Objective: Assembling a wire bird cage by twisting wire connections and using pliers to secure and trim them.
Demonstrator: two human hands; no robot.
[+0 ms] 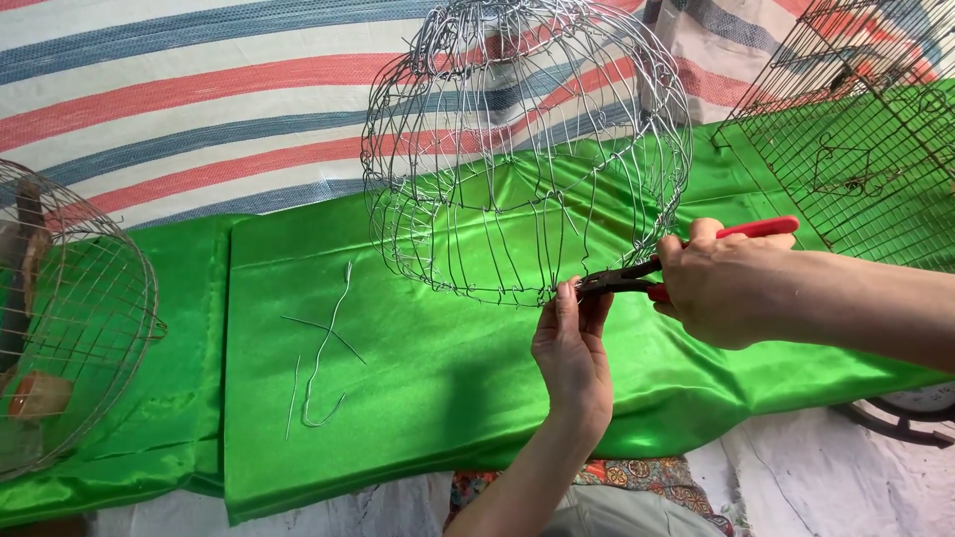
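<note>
Gripping one wire dome (527, 149): left hand (572, 353); right hand (711, 288), one pliers (637, 276).

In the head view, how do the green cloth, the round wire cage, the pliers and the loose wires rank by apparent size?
1. green cloth
2. round wire cage
3. Unsure: pliers, partly hidden by the right hand, look similar in length to the loose wires.

Left of dome cage (527, 149): open green cloth (448, 378), only loose wires (323, 343) lying flat.
Far left: round cage (75, 318) blocking.
Right: flat mesh panel (856, 129) blocking.
</note>
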